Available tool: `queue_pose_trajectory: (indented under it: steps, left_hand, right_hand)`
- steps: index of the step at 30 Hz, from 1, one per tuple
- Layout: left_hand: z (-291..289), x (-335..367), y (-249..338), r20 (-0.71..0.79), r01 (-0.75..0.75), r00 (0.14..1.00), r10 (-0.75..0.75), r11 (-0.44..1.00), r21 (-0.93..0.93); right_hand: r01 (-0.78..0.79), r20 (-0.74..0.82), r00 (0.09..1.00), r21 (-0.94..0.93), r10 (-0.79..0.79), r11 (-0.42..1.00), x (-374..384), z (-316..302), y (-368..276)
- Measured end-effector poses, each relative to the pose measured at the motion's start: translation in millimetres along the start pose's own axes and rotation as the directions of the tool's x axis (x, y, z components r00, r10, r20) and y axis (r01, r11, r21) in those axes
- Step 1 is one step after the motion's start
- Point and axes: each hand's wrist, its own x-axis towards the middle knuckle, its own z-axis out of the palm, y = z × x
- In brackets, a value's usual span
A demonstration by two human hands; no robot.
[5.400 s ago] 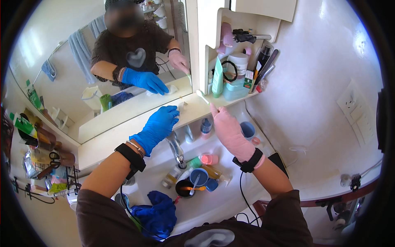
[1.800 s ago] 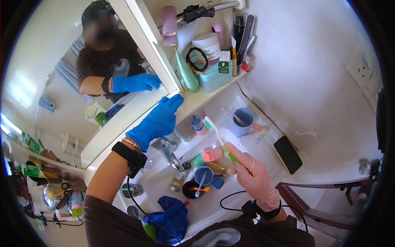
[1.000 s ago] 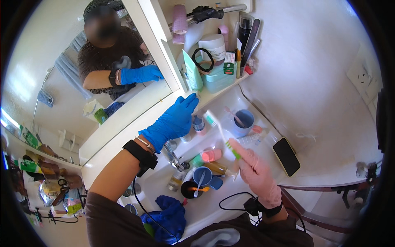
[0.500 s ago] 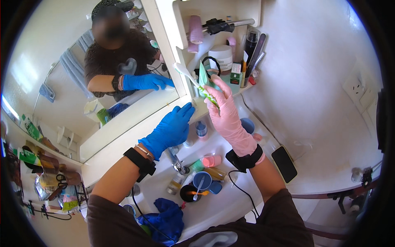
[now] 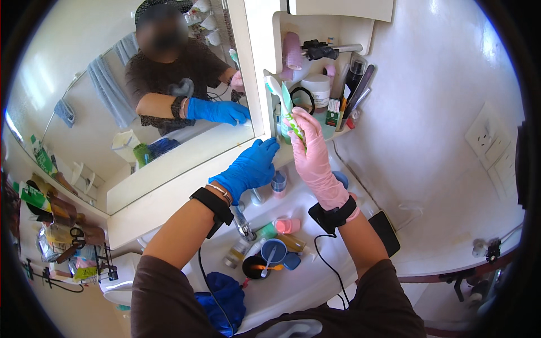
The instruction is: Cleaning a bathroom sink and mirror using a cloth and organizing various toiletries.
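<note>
My right hand [image 5: 309,155], in a pink glove, is closed around the green-and-white handle of a toothbrush [image 5: 275,87], its head pointing up in front of the corner shelf. A pale green pointed shape [image 5: 287,100] shows close beside it; I cannot tell whether it is held too. My left hand [image 5: 248,163], in a blue glove, lies on the ledge [image 5: 186,186] under the mirror [image 5: 84,141], fingers stretched toward the frame's lower corner. Nothing shows in it, though its underside is hidden. Below it stand the tap [image 5: 243,225] and a small blue-and-pink bottle [image 5: 278,183].
On the shelf stand a white jar [image 5: 316,90], a small green-and-white box [image 5: 333,111] and several tall items. The basin [image 5: 307,276] holds bottles, a blue cup [image 5: 273,252], a black cup [image 5: 252,267] and blue cloth [image 5: 222,298]. A phone [image 5: 385,234] lies at the right edge.
The view has shifted, so the mirror and shelf sit further right. The toothbrush stands more upright in my right hand. My left hand's fingers look slightly more bent on the ledge.
</note>
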Motion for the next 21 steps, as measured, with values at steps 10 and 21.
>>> queue_pose_trajectory:
  steps: [10,21]
  left_hand:
    - [-1.6,3.9,1.6,0.053,0.083,0.996,-0.078,0.990,-0.112]
    - [-13.9,-11.3,12.3,0.203,0.103,0.976,-0.076,0.986,-0.128]
  right_hand:
    - [-0.034,0.006,0.999,0.081,0.034,0.996,-1.3,3.9,6.8]
    - [-0.014,0.028,1.000,0.052,0.013,0.999,1.1,-8.0,3.9]
